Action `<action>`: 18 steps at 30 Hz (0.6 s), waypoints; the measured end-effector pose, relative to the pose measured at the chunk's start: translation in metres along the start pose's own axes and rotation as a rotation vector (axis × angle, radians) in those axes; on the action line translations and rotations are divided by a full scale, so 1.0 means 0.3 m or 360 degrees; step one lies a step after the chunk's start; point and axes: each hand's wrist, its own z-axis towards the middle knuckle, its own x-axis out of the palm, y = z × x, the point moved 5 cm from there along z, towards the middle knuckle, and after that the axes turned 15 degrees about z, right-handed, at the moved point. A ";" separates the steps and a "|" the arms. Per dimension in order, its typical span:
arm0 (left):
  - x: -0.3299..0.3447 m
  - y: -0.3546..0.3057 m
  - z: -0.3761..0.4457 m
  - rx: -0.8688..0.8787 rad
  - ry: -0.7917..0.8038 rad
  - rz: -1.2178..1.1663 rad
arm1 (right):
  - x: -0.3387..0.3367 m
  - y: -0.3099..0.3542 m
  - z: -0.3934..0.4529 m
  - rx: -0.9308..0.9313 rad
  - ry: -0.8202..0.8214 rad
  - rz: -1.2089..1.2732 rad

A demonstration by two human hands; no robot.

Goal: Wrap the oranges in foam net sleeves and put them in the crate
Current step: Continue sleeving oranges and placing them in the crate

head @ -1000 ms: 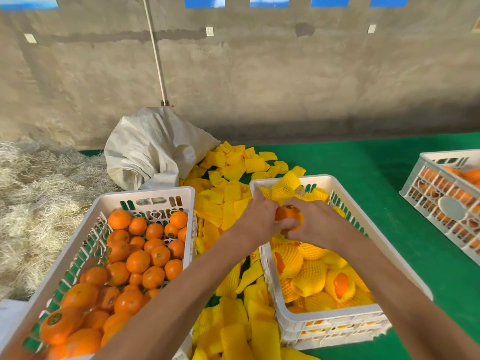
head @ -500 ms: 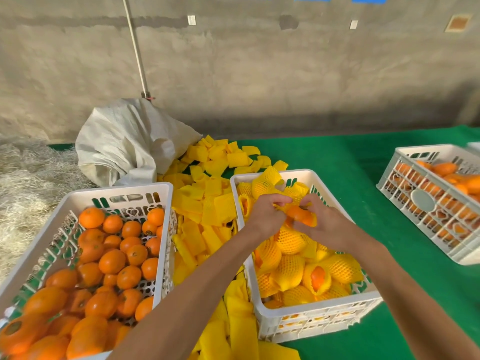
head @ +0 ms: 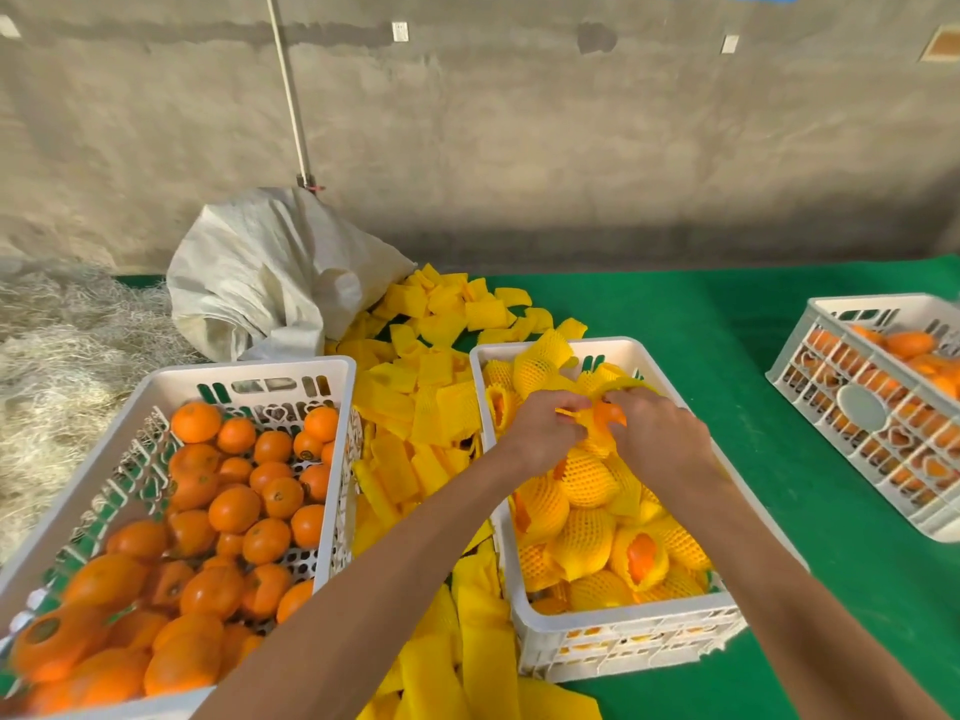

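- Both hands meet above the far half of the middle crate (head: 613, 641), a white plastic one that stands on the green desk (head: 727, 324).
- The left hand (head: 540, 433) has its fingers curled and pinches the edge of a yellow foam net sleeve (head: 584, 420).
- The right hand (head: 657, 433) also has its fingers curled; it grips the same sleeve together with the orange (head: 608, 414), whose bare skin shows between the two hands.
- The orange sits partly inside the sleeve, held over the crate and not resting on the fruit below.
- Under the hands the crate is filled with wrapped oranges (head: 587, 543) in yellow netting; one of them (head: 641, 556) shows orange skin through the open end of its sleeve.
- A second white crate (head: 332, 371) stands to the left and holds bare oranges (head: 234, 509) piled loose.
- Between the two crates lies a heap of flat, unused foam sleeves (head: 415, 407), which spreads back toward a crumpled white woven sack (head: 260, 283).
- A third white crate (head: 852, 423) with unwrapped oranges stands well apart on the right of the desk.
- Pale straw-like packing material (head: 57, 356) lies at the left edge, beside the sack.
- A rough concrete wall (head: 519, 148) rises behind the desk, with a thin white pipe (head: 291, 96) running down it to the sack.
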 end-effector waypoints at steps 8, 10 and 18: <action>-0.379 0.217 -0.179 -0.0116 -0.0351 0.0100 | 0.054 0.064 0.026 -0.0027 -0.0132 0.0090; -0.468 0.298 -0.235 -0.0216 -0.0402 0.0088 | 0.083 0.157 0.022 -0.0163 -0.0110 0.0315; -0.651 0.628 -0.454 -0.0553 -0.0435 0.0495 | 0.386 0.583 -0.036 -0.0590 0.0500 0.0791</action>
